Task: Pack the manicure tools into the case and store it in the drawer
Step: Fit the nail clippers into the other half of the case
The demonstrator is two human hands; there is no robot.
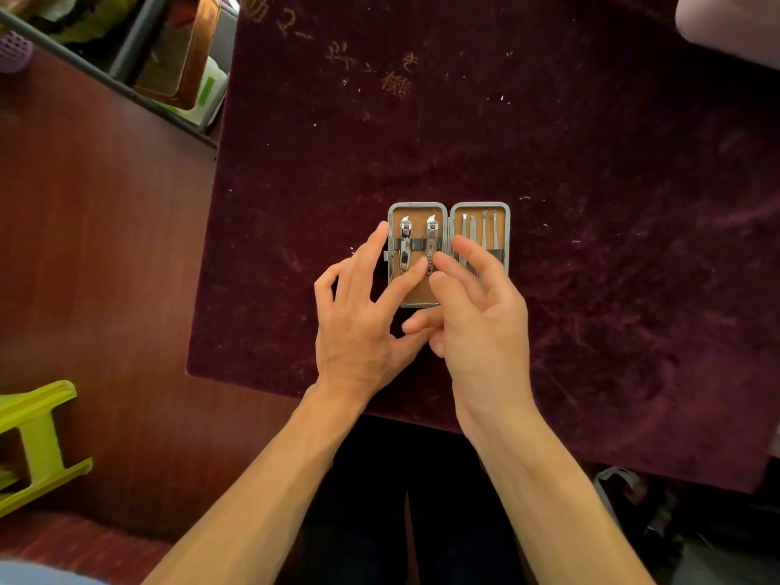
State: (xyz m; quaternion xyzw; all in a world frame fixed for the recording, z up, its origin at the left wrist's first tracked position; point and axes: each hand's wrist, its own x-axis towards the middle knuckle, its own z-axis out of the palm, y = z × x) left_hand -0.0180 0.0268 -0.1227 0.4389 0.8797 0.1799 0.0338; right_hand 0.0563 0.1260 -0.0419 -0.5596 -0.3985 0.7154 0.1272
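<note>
A dark plum velvet tabletop [591, 204] fills most of the view, with a wooden floor [105, 247] to its left and a lime stool [38, 441] low in the corner. Both forearms reach in from below. The left hand [358, 327] lies beside the left edge of the case [448, 213], fingers spread, its forefinger resting on the left tray near the clippers; this looks meant to steady the case. The right hand [481, 318] hovers over the hinge, loosely curled, its forefinger pressing the right-hand clipper [430, 247], probably seating it under the band [418, 244]. Neither grip is closed round anything; both are open, touching by fingertip only.

The case lies flat and open near the middle of the tabletop, two tan-lined halves in a silvery metal frame. The left half carries two shiny clippers, the other clipper [405, 247] alongside, both under a dark band. The right half holds slim tools [485, 230], partly hidden by the fingers. Packing seems nearly done; the drawer is not visible
</note>
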